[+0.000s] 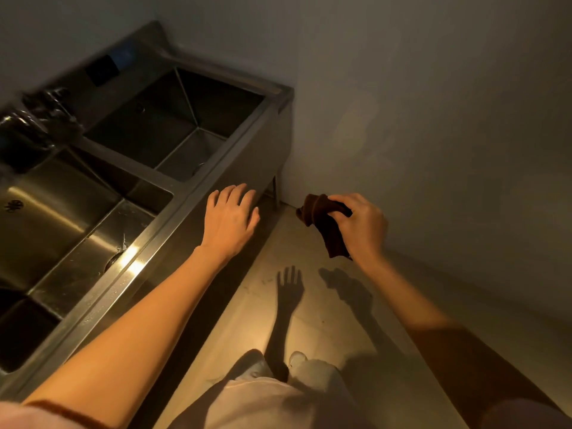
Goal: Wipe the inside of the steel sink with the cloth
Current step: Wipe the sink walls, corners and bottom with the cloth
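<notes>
A steel sink unit (192,193) with several basins runs along the left, seen from above. My right hand (360,226) grips a dark brown cloth (325,226) that hangs bunched from my fingers, out over the floor to the right of the sink. My left hand (230,216) is open with fingers spread, held in front of the sink's outer front edge near the far basin (173,119). Neither hand is inside a basin.
A dark tap (34,119) stands at the back left between the basins. The near basin (62,218) has a drain at the left. A plain wall (433,119) closes off the right side. My feet and light trousers show on the beige floor (309,305) below.
</notes>
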Demonstrator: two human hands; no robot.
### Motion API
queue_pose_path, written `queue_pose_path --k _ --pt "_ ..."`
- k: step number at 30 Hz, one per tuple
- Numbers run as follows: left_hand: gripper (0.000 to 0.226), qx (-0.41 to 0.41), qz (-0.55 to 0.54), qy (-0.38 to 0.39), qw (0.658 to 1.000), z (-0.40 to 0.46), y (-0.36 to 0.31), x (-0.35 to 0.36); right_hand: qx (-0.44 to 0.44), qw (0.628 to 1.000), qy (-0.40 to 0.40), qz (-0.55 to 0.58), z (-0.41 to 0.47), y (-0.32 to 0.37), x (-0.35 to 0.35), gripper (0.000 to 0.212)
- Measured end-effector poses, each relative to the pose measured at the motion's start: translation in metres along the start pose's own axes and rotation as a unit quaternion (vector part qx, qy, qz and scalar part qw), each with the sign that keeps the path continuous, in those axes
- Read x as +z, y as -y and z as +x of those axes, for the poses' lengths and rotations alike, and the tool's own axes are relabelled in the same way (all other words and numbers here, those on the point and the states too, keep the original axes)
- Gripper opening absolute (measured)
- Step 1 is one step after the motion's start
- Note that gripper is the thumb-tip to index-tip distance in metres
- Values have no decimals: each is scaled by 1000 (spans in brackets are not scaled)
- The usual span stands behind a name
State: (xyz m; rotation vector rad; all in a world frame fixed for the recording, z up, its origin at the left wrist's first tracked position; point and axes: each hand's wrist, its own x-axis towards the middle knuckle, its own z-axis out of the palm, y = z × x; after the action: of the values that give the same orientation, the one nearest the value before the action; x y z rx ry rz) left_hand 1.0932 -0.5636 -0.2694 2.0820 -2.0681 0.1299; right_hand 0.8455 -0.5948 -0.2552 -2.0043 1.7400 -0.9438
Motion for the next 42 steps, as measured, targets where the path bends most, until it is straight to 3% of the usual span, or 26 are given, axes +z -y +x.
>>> queue_pose_path --k 7,14,23,33,42 --pt "42 -41 -8 17 999 31 21 12 -32 999 35 11 52 1 28 26" --pt "40 -71 -12 -51 996 92 71 15 -71 996 50 4 124 29 68 25" --pt "46 -98 18 -86 991 189 145 2 -137 989 24 44 245 98 111 28" --pt "48 -180 30 -105 977 251 196 -7 -233 965 55 108 355 155 150 27" --pt "41 -298 77 -158 938 300 224 -22 -338 919 109 170 457 193 187 25"
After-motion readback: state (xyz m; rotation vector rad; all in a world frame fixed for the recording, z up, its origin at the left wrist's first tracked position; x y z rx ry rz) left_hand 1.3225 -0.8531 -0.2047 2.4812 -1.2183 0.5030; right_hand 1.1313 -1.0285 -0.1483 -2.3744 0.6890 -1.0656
